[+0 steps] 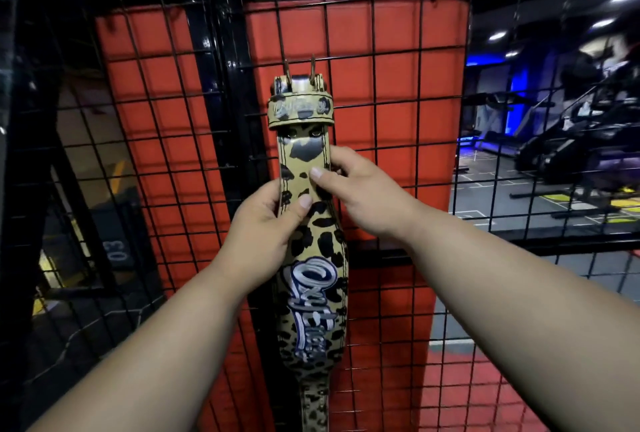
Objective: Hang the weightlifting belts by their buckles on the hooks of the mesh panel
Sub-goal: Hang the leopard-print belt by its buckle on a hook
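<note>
Black mesh panel (pixel 398 92) fronts red pads (pixel 388 33). Against it hangs the leopard-print belt (pixel 313 296), buckle (pixel 298 83) up by 2 hooks (pixel 313 64). Left hand (pixel 266 220) and right hand (pixel 360 189) each pinch the strap, thumbs in front, fingers curled behind.

The lower end of the belt (pixel 313 293) is cut off by the bottom frame edge. The fingers of the left hand (pixel 266 220) and right hand (pixel 360 189) pass behind the belt and are hidden; only the thumbs show. The buckle (pixel 299 83) is blurred, so its seating on the hooks (pixel 312 63) cannot be determined. Gym machines (pixel 581 144) at right are blurred.
</note>
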